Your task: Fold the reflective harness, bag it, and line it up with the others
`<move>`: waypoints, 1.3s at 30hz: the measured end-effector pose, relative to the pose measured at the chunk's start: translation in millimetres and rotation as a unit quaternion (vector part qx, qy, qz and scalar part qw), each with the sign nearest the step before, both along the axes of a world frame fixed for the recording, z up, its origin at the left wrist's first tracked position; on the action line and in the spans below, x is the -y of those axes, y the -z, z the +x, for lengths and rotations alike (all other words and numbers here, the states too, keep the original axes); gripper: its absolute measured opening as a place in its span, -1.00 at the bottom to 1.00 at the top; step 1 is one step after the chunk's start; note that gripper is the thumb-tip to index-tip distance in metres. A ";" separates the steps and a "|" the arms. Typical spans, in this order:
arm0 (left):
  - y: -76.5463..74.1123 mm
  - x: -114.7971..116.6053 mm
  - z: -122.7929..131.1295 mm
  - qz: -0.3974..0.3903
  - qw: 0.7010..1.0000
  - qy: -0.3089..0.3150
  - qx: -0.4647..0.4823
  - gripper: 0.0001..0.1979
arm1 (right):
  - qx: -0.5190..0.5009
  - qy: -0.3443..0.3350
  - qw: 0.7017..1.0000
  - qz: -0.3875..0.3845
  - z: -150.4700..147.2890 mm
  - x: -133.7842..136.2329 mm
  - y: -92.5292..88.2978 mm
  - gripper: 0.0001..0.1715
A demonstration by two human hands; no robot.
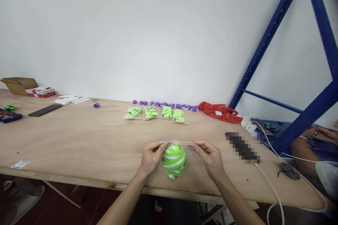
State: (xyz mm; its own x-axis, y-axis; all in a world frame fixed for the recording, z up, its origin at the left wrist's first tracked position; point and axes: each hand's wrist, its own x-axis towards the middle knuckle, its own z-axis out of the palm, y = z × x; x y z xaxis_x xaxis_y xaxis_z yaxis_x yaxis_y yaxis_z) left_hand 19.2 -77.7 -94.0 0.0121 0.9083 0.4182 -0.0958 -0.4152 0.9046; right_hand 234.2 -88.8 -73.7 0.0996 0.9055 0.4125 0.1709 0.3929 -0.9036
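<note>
A clear plastic bag (188,149) with a rolled green and white striped band (174,161) inside lies near the table's front edge. My left hand (154,156) pinches the top left corner of the bag between thumb and fingers. At the top right corner, my right hand (208,156) grips the bag's edge in the same way. The bag's top strip is stretched straight between both hands. Farther back, several filled bags of the same green and white band (132,112) lie in a row.
Small purple pieces (174,105) line the wall beside a red plastic bag (220,112). A dark phone (45,110) and an open cardboard box (19,86) are at left. At right are a blurred dark object (243,147), white cables, glasses (289,171), a blue frame (266,38) and a person's arm (303,153).
</note>
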 end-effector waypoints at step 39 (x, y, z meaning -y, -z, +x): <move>-6.8 1.8 0.3 0.002 0.999 0.018 -0.041 -0.73 | 0.072 -0.050 0.996 0.006 -13.5 8.8 -5.1 -0.61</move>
State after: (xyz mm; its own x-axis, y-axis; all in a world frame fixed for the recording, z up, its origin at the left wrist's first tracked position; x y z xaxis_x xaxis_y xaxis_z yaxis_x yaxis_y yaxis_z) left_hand 19.5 -79.5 -87.2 0.0785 0.9052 0.4177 -0.0357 -0.4161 0.9086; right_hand 220.7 -97.6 -68.6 -0.0515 0.9024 0.4278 0.2575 0.4258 -0.8674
